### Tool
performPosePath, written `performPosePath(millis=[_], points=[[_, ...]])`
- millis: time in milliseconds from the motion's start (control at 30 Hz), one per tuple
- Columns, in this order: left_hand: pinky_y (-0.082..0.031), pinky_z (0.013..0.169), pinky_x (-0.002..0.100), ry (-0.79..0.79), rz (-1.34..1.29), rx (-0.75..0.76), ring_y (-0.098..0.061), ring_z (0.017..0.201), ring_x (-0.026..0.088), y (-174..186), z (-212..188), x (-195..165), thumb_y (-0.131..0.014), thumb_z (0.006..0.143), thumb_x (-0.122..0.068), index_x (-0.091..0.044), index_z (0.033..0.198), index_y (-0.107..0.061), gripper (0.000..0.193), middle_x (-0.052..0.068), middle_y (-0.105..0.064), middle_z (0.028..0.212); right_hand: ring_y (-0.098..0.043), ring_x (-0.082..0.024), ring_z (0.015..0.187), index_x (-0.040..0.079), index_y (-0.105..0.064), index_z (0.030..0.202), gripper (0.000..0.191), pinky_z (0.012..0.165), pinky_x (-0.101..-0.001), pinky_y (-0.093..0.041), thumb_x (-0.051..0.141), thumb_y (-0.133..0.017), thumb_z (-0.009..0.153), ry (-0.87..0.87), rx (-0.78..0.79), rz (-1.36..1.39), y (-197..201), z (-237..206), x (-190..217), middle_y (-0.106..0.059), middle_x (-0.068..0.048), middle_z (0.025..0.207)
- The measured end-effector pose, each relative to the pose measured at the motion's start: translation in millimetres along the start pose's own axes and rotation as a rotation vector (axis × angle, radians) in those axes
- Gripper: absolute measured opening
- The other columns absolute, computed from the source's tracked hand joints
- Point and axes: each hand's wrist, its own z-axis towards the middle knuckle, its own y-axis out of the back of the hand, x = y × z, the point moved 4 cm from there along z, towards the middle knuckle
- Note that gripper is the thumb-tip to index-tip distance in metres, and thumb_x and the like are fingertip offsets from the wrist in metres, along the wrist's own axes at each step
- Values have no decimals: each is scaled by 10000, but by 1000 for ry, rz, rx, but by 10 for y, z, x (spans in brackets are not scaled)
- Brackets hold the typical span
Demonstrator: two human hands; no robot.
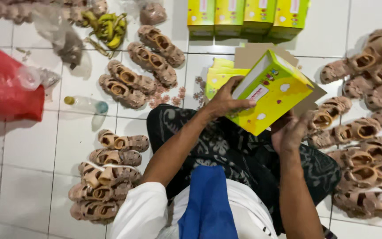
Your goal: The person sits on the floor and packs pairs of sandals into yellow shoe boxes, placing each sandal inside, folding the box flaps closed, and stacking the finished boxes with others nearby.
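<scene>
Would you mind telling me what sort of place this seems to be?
Probably an informal shoe-packing spot on a tiled floor. Piles of tan sandals lie around, yellow-green boxes are lined up, and both hands, left hand and right hand, hold an open box.

head view | worn above the seated person | faces steeply down at lap and tiled floor (32, 146) | close range

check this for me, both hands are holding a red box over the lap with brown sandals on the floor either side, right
Not quite: the box is yellow and green, not red, as the head view shows. The left hand and right hand do hold it over the lap, brown sandals either side.
</scene>
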Motion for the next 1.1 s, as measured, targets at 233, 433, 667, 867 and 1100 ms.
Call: performPosePath(millis=[233, 433, 667, 867, 1100], points=[[-510, 1016, 357, 109, -138, 11, -650, 1152, 258, -454, -363, 141, -882, 731, -394, 65, 1423, -493, 918, 182, -663, 1244, -502, -236, 1395, 112, -293, 1615, 1096, 1148, -441, -439, 766, -686, 829, 3, 224, -135, -176, -369, 121, -502, -24, 1543], [-519, 999, 410, 53, -368, -18, -632, 1126, 279, -506, -445, 212, -898, 708, -452, 96, 1463, -429, 1044, 218, -625, 1253, -615, -263, 1226, 46, -467, 1505, 779, 997, -433, -516, 397, -782, 886, -201, 334, -347, -611, -408, 390, -595, -116, 1398], [-452, 1107, 437, -4, -216, -117, -450, 1400, 309, -180, -325, 450, -780, 762, -671, 21, 1623, -245, 1228, 221, -429, 1532, -683, -308, 748, -63, -658, 1261, 396, 592, -406, -545, 169, -747, 952, 0, 148, -1399, -1076, -62, 846, -722, -222, 995], [-514, 1030, 488, 92, -83, -222, -496, 1375, 376, 363, -520, 609, -674, 774, -731, -28, 1594, -281, 1150, 252, -388, 1571, -720, -360, 860, -45, -693, 1260, 363, 765, -439, -570, 197, -763, 998, 232, 270, -1845, -1010, 549, 863, -733, -261, 1022], [-607, 970, 369, 31, 261, -473, -738, 1118, 235, 1106, -944, 577, -650, 966, -440, -70, 1264, -677, 477, 111, -742, 1202, -658, -394, 1133, -3, -693, 1294, 341, 996, -473, -556, 145, -744, 991, 739, 335, -1946, -786, 391, 509, -692, -232, 1219]])
